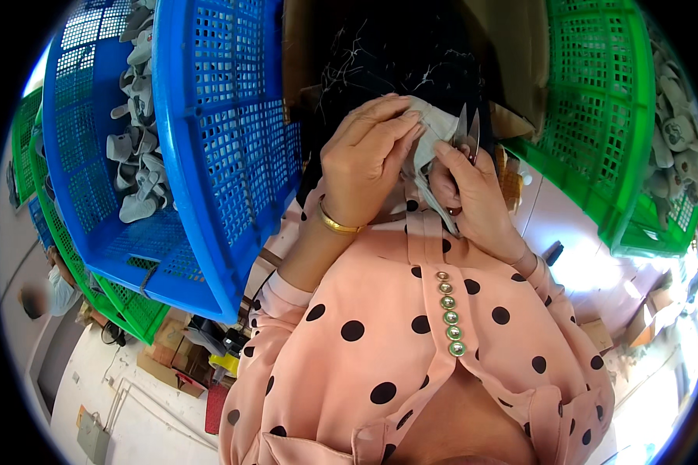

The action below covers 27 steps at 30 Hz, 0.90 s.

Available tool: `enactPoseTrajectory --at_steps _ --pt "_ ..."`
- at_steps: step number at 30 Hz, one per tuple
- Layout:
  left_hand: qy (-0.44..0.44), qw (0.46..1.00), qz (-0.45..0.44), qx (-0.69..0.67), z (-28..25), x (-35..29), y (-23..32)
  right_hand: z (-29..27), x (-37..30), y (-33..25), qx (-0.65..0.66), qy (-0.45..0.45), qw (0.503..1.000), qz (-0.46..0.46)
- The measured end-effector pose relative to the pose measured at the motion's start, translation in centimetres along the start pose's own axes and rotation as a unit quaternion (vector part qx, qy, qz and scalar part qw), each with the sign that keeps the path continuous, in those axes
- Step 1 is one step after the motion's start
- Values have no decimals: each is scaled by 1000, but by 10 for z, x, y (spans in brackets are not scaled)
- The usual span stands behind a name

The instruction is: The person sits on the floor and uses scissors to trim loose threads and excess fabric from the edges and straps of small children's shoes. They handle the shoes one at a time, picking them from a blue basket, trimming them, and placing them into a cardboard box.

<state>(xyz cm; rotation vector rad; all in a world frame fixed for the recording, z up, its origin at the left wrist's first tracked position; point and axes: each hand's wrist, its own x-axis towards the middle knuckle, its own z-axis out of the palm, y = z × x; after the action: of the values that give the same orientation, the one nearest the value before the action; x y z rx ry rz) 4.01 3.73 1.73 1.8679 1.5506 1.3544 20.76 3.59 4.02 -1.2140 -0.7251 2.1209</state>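
My left hand (364, 167), with a gold bangle at the wrist, grips a small grey fabric piece (436, 133) held up in front of my chest. My right hand (473, 194) holds small metal snips (467, 133), their two pointed blades a little apart right beside the fabric's edge. Both hands are close together and touch the fabric. I wear a pink top with black dots and a row of green buttons. Dark cloth with loose threads lies on my lap behind the hands.
A blue plastic basket (209, 155) at my left holds several grey fabric pieces (136, 147). A green basket (620, 124) at my right holds more of them. Another green basket (62, 248) sits under the blue one. Cardboard boxes lie on the floor.
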Motion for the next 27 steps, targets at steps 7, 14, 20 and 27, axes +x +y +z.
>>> enactPoseTrajectory --at_steps 7,14,20,27 --pt "-84 955 -199 -202 0 18 -6 1 4 -7 -79 42 996 20" --pt "-73 985 -127 -91 6 22 -10 -22 7 -34 -539 92 793 -269" --pt "-46 998 -15 -27 12 24 -9 -26 15 -53 -700 55 663 -261" --pt "-10 999 12 -37 22 20 -10 -18 18 -62 -736 28 633 -238"
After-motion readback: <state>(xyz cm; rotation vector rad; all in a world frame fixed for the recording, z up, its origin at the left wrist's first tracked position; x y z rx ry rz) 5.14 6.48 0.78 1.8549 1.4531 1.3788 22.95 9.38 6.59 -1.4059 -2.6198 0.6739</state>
